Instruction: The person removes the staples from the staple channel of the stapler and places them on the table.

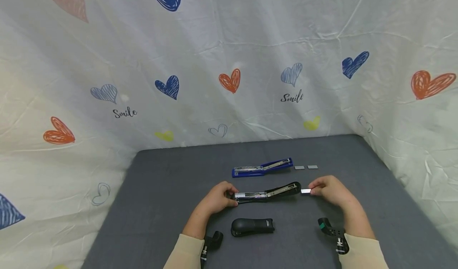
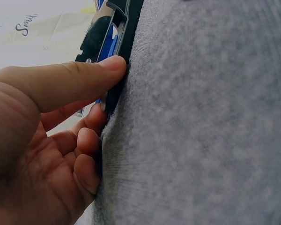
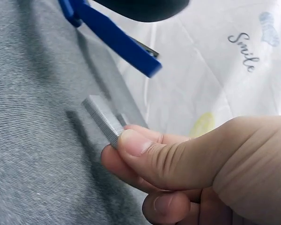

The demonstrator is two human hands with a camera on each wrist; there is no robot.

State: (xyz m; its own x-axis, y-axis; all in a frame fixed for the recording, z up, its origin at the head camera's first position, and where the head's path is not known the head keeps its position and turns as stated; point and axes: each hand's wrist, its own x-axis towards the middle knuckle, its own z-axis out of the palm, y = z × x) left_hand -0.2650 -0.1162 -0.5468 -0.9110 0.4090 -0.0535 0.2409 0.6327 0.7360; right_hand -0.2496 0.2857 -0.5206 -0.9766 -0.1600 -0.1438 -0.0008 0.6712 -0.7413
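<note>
A black stapler [image 1: 267,194] lies folded wide open on the grey table, its metal magazine showing. My left hand [image 1: 217,198] grips its left end; in the left wrist view the thumb [image 2: 96,77] presses on the black base with the fingers curled below. Between thumb and forefinger, my right hand [image 1: 332,190] pinches one end of a silvery strip of staples [image 3: 102,118]. In the head view that strip is just beyond the stapler's raised right end. The right hand's other fingers are curled under the thumb.
Behind the open stapler lies a blue stapler [image 1: 262,169], also opened out. Two more staple strips [image 1: 299,167] lie beside its right end. A closed black stapler [image 1: 252,226] rests nearer, between the forearms. A heart-patterned white cloth [image 1: 200,114] hangs behind the table [image 1: 171,181].
</note>
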